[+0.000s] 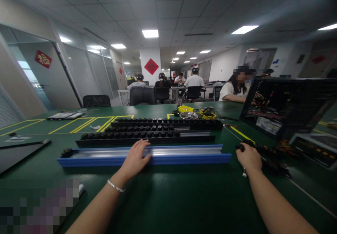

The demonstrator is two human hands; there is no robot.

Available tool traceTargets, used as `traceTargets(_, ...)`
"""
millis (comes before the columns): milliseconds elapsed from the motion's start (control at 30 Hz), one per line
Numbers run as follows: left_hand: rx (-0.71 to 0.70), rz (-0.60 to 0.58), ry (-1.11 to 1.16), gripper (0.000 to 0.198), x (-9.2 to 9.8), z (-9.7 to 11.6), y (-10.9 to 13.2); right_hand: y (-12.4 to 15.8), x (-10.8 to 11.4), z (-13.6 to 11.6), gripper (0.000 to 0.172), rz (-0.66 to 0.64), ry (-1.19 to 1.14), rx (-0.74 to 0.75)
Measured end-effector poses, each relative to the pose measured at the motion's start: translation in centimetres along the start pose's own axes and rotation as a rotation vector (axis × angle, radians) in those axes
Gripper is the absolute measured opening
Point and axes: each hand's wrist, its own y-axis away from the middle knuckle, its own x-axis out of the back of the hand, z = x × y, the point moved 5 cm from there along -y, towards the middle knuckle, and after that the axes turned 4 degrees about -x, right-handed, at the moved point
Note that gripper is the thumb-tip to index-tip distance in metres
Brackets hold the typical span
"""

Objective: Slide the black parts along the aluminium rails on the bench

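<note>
A long blue channel rail (184, 160) with a silvery inner track lies crosswise in front of me. One small black wheeled piece (67, 152) sits in its left end. My left hand (135, 158) grips the rail near its middle, fingers over the far wall and thumb toward the near side. To the right of the rail, my right hand (250, 155) has its fingers curled on a small black piece (241, 147), mostly hidden under them. More dark parts (275, 160) lie just beyond that hand, too blurred to tell their kind.
Behind the blue rail lie black rails (147, 142) carrying rows of black wheeled pieces. A metal bowl (189, 115) and a yellow tray (185, 109) stand farther back. An open computer case (289, 104) and a power supply (316, 148) are at right. A co-worker (234, 86) sits across the table.
</note>
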Motion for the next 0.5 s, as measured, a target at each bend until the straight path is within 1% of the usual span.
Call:
traceTargets(67,0.057,0.058,-0.132,0.039,1.8,-2.6,-0.1,0.1,0.2,-0.1,0.047,0.016,0.004,0.003)
traceTargets(133,0.148,0.07,-0.289,0.043,3.9,-5.6,0.2,0.3,0.8,-0.1,0.046,0.044,-0.007,-0.018)
traceTargets(200,0.254,0.07,-0.441,0.049,6.3,-8.6,1.0,0.5,1.6,-0.4,0.04,0.084,-0.018,-0.057)
traceTargets(267,0.379,0.065,-0.547,0.054,8.8,-11.7,2.1,0.9,2.6,-1.3,0.034,0.129,-0.032,-0.064)
traceTargets(333,0.506,0.051,-0.58,0.061,11.2,-15.1,3.5,1.7,3.8,-3.1,0.032,0.161,-0.059,0.011)
traceTargets(400,0.689,0.008,-0.553,0.071,12.9,-19.0,5.3,3.0,4.4,-5.3,0.033,0.125,-0.092,0.117)
traceTargets(433,0.794,-0.015,-0.519,0.077,13.5,-21.1,6.4,3.8,4.6,-6.4,0.034,0.096,-0.104,0.164)
traceTargets(500,0.97,-0.025,-0.458,0.086,14.0,-25.1,8.5,5.8,4.5,-8.8,0.037,0.009,-0.114,0.289)
